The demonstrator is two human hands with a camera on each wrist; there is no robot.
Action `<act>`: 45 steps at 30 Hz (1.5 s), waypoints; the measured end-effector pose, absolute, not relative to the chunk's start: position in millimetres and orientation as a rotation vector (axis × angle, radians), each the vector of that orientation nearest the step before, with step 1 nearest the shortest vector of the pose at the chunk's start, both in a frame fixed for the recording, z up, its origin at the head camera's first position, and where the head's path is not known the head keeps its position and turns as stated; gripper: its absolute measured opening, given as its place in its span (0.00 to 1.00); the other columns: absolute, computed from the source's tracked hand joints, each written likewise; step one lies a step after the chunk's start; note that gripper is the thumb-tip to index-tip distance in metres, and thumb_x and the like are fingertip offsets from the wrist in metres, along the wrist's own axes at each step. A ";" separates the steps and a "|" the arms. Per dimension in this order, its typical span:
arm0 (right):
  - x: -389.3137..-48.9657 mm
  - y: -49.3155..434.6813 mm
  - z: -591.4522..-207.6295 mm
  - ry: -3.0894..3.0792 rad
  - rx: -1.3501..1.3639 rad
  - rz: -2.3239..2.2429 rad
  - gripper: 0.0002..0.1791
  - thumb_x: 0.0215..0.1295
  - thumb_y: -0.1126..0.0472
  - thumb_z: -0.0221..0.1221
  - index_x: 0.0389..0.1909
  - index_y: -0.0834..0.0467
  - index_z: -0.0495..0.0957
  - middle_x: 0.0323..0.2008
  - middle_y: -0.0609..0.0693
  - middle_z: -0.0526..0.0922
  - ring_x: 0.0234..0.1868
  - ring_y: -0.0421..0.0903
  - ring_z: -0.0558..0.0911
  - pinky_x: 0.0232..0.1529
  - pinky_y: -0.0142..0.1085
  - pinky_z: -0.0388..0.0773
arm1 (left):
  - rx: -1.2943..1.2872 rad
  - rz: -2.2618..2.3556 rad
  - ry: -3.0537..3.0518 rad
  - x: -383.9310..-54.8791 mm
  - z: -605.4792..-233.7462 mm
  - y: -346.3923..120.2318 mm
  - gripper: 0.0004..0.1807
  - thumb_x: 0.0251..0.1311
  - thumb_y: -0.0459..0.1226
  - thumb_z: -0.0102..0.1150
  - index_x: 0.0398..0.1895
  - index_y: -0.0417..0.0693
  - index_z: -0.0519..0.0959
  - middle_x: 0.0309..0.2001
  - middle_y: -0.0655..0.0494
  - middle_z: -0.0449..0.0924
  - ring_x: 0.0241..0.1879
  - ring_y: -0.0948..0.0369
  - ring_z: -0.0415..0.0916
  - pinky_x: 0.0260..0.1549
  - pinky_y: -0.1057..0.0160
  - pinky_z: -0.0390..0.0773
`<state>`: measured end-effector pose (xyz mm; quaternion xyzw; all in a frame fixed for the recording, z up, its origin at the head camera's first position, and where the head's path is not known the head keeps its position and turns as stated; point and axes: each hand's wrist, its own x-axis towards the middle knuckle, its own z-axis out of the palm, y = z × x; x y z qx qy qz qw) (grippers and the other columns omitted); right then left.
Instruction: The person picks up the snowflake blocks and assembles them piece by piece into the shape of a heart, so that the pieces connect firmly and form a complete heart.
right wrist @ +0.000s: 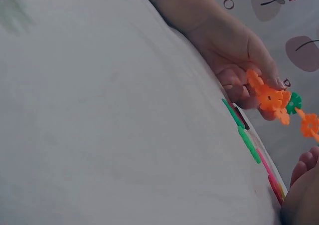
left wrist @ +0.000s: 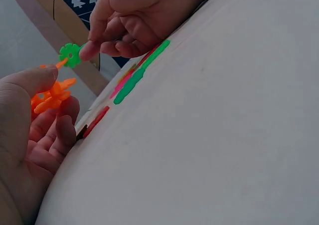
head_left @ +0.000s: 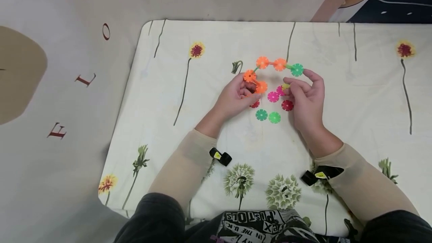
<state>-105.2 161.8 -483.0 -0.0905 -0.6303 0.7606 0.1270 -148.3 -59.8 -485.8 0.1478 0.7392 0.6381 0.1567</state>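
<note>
A chain of interlocking plastic flower discs, with orange pieces [head_left: 279, 64] and green ones, arches between the hands above the table. My left hand [head_left: 233, 96] pinches orange discs [right wrist: 271, 98] at its left end between thumb and fingers. At the other end is a green disc [head_left: 297, 69], turned flat to the head view. One fingertip of my right hand [head_left: 308, 104] touches that disc's edge, also visible on the green disc [left wrist: 70, 55] in the left wrist view. The right thumb stands apart from the chain, over loose discs on the table.
Loose discs lie under the hands: pink [head_left: 273, 96], yellow [head_left: 286, 86], red [head_left: 287, 105], dark green [head_left: 261, 114] and light green [head_left: 274, 117]. Another red disc [head_left: 254, 104] is partly covered by the left hand. The tablecloth [head_left: 168, 85] has printed flowers.
</note>
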 end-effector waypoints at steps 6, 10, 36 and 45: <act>-104.4 160.3 -483.2 -1.972 -0.224 2.175 0.29 0.77 0.66 0.59 0.73 0.51 0.60 0.46 0.55 0.84 0.34 0.48 0.80 0.40 0.30 0.81 | 0.378 1.873 2.060 -148.9 -485.1 -60.8 0.26 0.68 0.33 0.72 0.65 0.46 0.72 0.49 0.52 0.85 0.29 0.56 0.76 0.33 0.65 0.79; -103.7 161.0 -484.9 -2.194 -0.044 2.009 0.32 0.73 0.69 0.59 0.73 0.55 0.59 0.45 0.56 0.80 0.29 0.47 0.77 0.35 0.28 0.77 | 0.310 1.878 2.059 -150.5 -486.6 -60.5 0.25 0.69 0.36 0.72 0.63 0.47 0.72 0.51 0.54 0.85 0.30 0.55 0.77 0.31 0.66 0.78; -94.6 164.1 -468.2 -3.209 0.587 0.682 0.23 0.51 0.54 0.64 0.51 0.54 0.78 0.43 0.51 0.83 0.47 0.54 0.79 0.43 0.51 0.77 | 0.111 1.957 1.971 -155.6 -483.9 -61.0 0.11 0.76 0.33 0.58 0.57 0.46 0.73 0.52 0.53 0.84 0.41 0.57 0.79 0.34 0.64 0.79; -94.8 161.8 -470.4 -3.080 0.574 0.905 0.18 0.49 0.61 0.65 0.45 0.56 0.83 0.37 0.48 0.80 0.38 0.50 0.77 0.41 0.46 0.74 | 0.175 1.942 2.036 -154.3 -484.0 -60.0 0.14 0.70 0.28 0.53 0.55 0.46 0.76 0.50 0.52 0.82 0.45 0.56 0.79 0.38 0.63 0.81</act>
